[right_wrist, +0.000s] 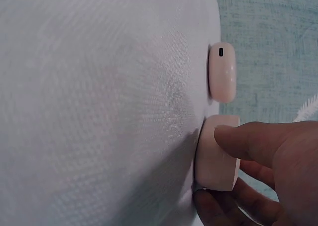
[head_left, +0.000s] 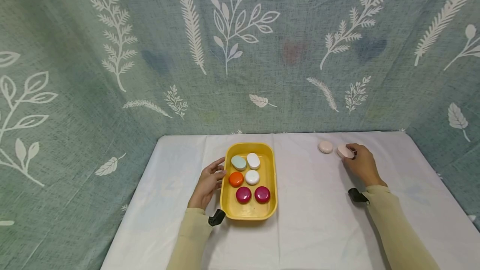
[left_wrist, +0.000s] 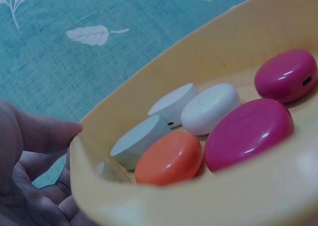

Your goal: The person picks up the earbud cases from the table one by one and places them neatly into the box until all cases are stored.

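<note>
My right hand (head_left: 361, 163) pinches a pale pink earbud case (right_wrist: 216, 154) between thumb and fingers, low over the white cloth. Beside it lies a rounder pale pink earbud case (head_left: 325, 147) with a small charging port showing in the right wrist view. My left hand (head_left: 208, 182) touches the left outer side of a yellow tray (head_left: 249, 216), fingertips at its rim. Inside the tray are a pale green case (head_left: 238, 163), an oval white case (head_left: 253, 161), a rounder white case (head_left: 252, 177), an orange case (head_left: 236, 179) and two magenta cases (head_left: 243, 195).
White cloth (head_left: 307, 228) covers the table. A green leaf-patterned curtain (head_left: 240, 107) hangs along the table's back edge and both sides. A small black device (head_left: 216, 217) sits on each wrist.
</note>
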Demonstrator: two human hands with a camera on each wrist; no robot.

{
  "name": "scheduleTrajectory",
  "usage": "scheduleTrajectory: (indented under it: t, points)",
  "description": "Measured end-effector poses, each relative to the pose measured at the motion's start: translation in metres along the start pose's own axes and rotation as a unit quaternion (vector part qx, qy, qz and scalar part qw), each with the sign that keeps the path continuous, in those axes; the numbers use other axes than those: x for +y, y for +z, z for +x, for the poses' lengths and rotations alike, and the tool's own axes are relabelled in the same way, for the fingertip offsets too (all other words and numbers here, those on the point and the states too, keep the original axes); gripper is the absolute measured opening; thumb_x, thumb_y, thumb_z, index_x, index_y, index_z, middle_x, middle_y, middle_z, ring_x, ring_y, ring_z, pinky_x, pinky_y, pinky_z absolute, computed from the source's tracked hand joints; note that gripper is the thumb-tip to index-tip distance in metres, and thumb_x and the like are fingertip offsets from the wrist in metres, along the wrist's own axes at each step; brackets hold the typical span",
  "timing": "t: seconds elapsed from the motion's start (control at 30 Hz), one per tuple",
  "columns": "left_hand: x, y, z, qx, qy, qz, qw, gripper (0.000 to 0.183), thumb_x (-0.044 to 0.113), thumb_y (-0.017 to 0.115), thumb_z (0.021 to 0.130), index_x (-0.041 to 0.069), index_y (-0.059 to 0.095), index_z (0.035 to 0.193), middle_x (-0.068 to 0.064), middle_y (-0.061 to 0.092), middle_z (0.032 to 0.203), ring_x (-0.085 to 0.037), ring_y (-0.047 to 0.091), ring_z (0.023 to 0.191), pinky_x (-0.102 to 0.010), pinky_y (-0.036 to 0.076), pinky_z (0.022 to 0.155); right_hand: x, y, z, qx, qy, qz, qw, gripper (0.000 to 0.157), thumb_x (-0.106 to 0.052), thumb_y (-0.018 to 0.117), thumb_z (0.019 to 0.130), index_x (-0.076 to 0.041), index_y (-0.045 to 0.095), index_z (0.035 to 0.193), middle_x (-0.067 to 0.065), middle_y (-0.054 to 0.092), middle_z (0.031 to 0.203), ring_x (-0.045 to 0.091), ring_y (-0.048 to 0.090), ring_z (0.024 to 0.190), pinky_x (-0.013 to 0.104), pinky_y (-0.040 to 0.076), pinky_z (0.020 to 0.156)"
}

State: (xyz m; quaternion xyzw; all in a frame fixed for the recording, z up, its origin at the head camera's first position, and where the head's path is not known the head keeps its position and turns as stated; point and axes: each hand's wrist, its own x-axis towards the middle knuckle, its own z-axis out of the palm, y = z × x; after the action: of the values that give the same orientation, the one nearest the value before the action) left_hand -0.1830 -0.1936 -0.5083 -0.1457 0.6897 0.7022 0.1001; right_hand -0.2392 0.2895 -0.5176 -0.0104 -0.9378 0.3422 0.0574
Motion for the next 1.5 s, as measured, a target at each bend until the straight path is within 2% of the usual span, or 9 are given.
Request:
scheduleTrajectory:
  t: [0.23, 0.5, 1.0, 1.5]
  points:
    - [0.000, 0.000, 0.001, 0.002, 0.000, 0.004, 1.0000, 0.050, 0.003, 0.059, 0.104, 0.014, 0.057, 0.153, -0.014, 0.055, 0.124, -0.015, 0.062, 0.080, -0.024, 0.054, 0.067, -0.002, 0.001, -0.002, 0.002, 0.005, 0.004, 1.000, 0.050, 0.004, 0.071, 0.092, 0.019, 0.054, 0.137, 0.041, 0.056, 0.125, 0.053, 0.059, 0.109, 0.064, 0.049, 0.093]
    - [-0.001, -0.001, 0.000, 0.001, 0.000, 0.001, 1.0000, 0.050, 0.003, 0.059, 0.104, 0.014, 0.057, 0.153, -0.013, 0.055, 0.121, -0.014, 0.062, 0.079, -0.023, 0.053, 0.066, -0.013, 0.002, -0.016, -0.002, 0.001, 0.037, 0.999, 0.052, 0.005, 0.070, 0.092, 0.020, 0.053, 0.139, 0.041, 0.055, 0.128, 0.054, 0.058, 0.112, 0.064, 0.050, 0.094]
    - [-0.001, 0.000, 0.000, -0.001, 0.001, -0.003, 1.0000, 0.050, 0.003, 0.059, 0.105, 0.014, 0.057, 0.153, -0.012, 0.054, 0.120, -0.015, 0.061, 0.080, -0.023, 0.053, 0.065, -0.053, 0.011, -0.035, -0.003, -0.076, 0.067, 0.995, 0.048, 0.011, 0.068, 0.092, 0.019, 0.055, 0.138, 0.038, 0.056, 0.129, 0.052, 0.056, 0.118, 0.062, 0.053, 0.096]
    - [-0.004, -0.001, 0.003, 0.003, 0.001, -0.002, 1.0000, 0.051, 0.002, 0.059, 0.104, 0.013, 0.057, 0.153, -0.010, 0.055, 0.117, -0.014, 0.061, 0.078, -0.023, 0.053, 0.065, -0.096, 0.036, -0.048, -0.028, -0.160, 0.063, 0.985, 0.050, 0.013, 0.077, 0.087, 0.013, 0.062, 0.134, 0.029, 0.062, 0.127, 0.045, 0.062, 0.116, 0.055, 0.058, 0.092]
